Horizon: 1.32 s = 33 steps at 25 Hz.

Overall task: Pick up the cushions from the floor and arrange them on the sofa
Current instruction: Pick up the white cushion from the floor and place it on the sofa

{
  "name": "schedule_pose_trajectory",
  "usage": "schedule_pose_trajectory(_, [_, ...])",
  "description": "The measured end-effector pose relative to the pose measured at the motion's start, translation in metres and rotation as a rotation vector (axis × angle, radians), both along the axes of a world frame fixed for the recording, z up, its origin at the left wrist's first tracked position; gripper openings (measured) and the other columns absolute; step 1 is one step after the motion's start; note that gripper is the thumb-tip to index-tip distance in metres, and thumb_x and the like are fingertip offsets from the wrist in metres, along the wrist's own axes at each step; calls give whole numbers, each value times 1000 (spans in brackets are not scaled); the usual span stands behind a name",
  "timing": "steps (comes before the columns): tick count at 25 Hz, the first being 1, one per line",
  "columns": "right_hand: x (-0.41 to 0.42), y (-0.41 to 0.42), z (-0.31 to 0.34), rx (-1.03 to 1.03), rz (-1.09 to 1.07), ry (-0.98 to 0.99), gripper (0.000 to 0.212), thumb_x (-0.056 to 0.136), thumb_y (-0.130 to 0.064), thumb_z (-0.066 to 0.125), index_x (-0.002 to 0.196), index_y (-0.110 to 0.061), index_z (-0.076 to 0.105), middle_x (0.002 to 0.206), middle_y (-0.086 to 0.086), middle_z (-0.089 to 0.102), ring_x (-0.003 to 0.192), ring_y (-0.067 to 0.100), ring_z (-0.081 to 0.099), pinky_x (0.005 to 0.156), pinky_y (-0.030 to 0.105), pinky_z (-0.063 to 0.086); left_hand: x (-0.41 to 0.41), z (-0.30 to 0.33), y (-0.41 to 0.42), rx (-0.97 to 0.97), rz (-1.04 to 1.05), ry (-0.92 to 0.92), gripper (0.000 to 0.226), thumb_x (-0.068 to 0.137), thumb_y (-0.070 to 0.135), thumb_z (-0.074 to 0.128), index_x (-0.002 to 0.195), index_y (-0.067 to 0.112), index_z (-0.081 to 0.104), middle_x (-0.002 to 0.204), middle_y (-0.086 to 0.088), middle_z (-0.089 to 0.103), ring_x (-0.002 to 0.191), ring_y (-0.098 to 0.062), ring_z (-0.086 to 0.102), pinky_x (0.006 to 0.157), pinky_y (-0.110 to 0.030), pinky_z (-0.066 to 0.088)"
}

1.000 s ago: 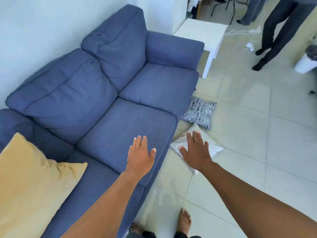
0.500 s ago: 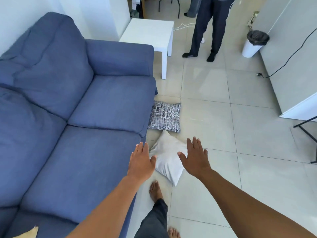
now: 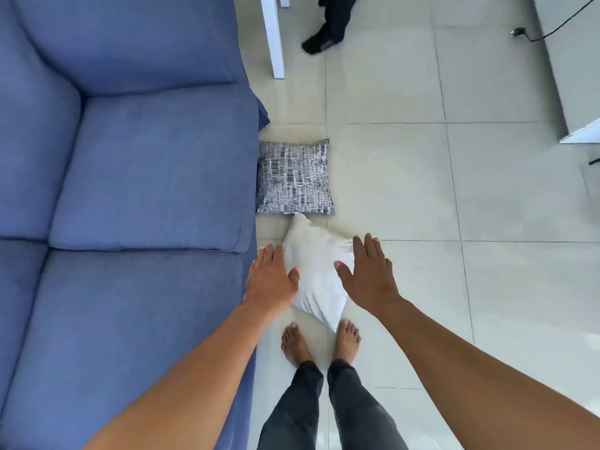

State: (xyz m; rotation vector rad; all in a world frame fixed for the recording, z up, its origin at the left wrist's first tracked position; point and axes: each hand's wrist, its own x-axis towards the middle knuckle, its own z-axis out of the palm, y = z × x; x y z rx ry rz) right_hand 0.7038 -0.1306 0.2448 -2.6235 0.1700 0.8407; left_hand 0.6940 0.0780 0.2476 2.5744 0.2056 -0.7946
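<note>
A white cushion (image 3: 316, 274) lies on the tiled floor just in front of my bare feet. Beyond it, a grey patterned cushion (image 3: 294, 177) lies flat against the base of the blue sofa (image 3: 146, 177), which fills the left side. My left hand (image 3: 271, 280) hovers over the white cushion's left edge, palm down and fingers apart. Over the cushion's right edge, my right hand (image 3: 368, 276) is likewise spread, holding nothing. Whether either hand touches the cushion I cannot tell.
A white side table's leg (image 3: 274, 37) stands past the sofa's arm. Another person's dark shoe (image 3: 319, 40) is on the floor near it. A cable and plug (image 3: 519, 32) lie at the top right beside a white cabinet (image 3: 581, 76).
My view has tilted down and I have stepped closer; both feet now stand just behind the white cushion. Both hands have come to either side of it. The yellow cushion has left the view.
</note>
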Motion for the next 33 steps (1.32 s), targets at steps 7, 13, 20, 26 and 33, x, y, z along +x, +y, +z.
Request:
schedule_pose_trajectory(7, [40,-12,-195,-1,-17,96,74,107,-46,46,165,-8,20,176,19,10,163,34,7,127,55,22,68,-197,-5,59,24,117,61,106,36,48,156,2,38,166,-20,37,156,-35,29,126,-47,28])
schedule_pose_trajectory(13, [33,-24,-368,27,-112,179,77,107,-46,48,165,-6,18,175,22,7,162,37,10,125,53,23,94,-369,-4,84,80,163,55,102,33,52,146,1,48,154,-20,49,145,-39,42,117,-48,38])
schedule_pose_trajectory(20, [23,-41,-498,147,-691,189,98,87,-64,68,164,-22,24,167,9,28,151,38,34,118,55,36,108,-500,13,51,395,241,81,84,63,60,144,10,51,147,-15,59,133,-40,58,111,-48,48])
schedule_pose_trajectory(26, [35,-44,-485,545,-1296,336,85,72,-57,88,140,-15,59,131,-5,66,113,22,65,96,34,52,98,-486,9,-201,624,338,53,84,58,70,124,22,70,114,2,70,114,-26,69,104,-33,53])
schedule_pose_trajectory(33, [41,-66,-337,546,-1219,208,77,62,-60,91,124,-19,71,119,-4,76,111,23,72,105,43,57,77,-326,-5,-336,660,237,22,94,50,68,93,27,65,109,3,73,106,-24,68,97,-35,53])
